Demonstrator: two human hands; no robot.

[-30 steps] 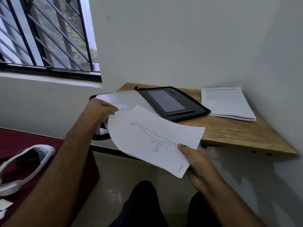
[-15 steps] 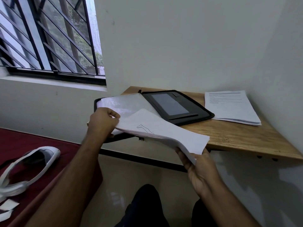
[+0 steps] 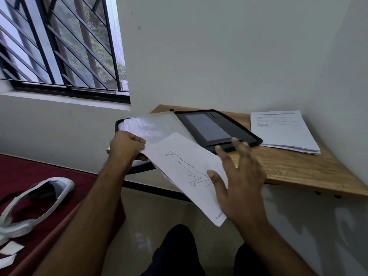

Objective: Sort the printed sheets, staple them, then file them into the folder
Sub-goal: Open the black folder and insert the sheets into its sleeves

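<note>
Left hand grips the upper left corner of a white sheet, fingers curled over the edge, thumb underneath. Sheet carries a line drawing of a figure in a plank-like pose, is tilted down toward the person, and hangs out past the front edge of the tabletop; more paper edges show just under it, count unclear. Right hand has fingers spread and straight, holding nothing, palm over the sheet's right side; thumb tip lies on or just above the drawing, cannot tell if it touches. Fingers are a bit blurred. Black folder lies open on the wooden tabletop, left half covered by clear plastic sleeves, right half showing a grey inner panel. The held sheet overlaps the sleeves' near corner. A stack of printed sheets sits on the tabletop just right of the folder, against the wall, text lines on top. Person's dark-clothed knees at bottom. Left side: dark red bed with a white headset on it and small paper scraps near it. Barred window at upper left.
</note>
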